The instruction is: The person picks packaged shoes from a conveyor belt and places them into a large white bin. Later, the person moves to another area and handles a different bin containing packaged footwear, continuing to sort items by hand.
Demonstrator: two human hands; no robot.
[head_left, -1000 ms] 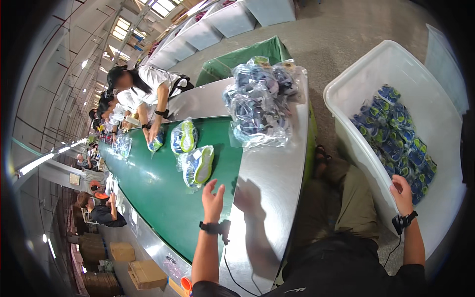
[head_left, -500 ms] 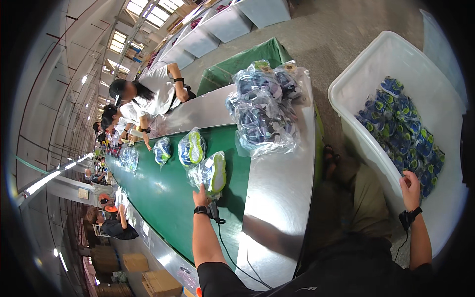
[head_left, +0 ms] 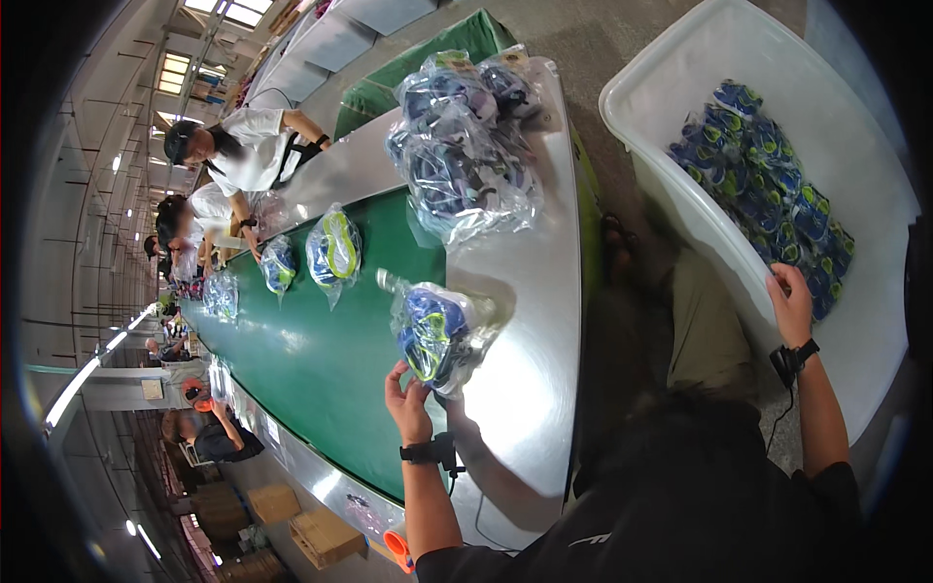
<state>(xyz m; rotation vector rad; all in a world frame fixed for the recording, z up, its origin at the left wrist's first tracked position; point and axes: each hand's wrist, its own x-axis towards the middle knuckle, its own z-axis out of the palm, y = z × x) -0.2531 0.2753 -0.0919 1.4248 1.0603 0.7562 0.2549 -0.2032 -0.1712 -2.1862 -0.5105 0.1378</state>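
Observation:
My left hand (head_left: 409,406) is closed at the lower edge of a clear plastic bag of blue and lime-green shoes (head_left: 432,330). The bag is tilted over the seam between the green conveyor belt (head_left: 330,394) and the steel table end (head_left: 544,291). My right hand (head_left: 791,299) grips the near side rim of a large white bin (head_left: 661,68), its fingers curled at the edge. Inside the bin lies a heap of bagged blue and green shoes (head_left: 763,185). Another bagged pair, lime-green sole showing (head_left: 335,248), lies farther along the belt.
A pile of bagged grey-blue shoes (head_left: 466,185) sits on the steel end. Beyond, a person in a white shirt (head_left: 248,141) reaches toward a bagged pair (head_left: 278,265) on the belt. Cardboard boxes (head_left: 326,534) stand at the lower left. White bins (head_left: 330,39) line the back.
My left hand has drawn the nearest bagged shoes off the belt toward the steel end and turned them, uppers now showing. The right hand stays on the bin rim. The view has shifted.

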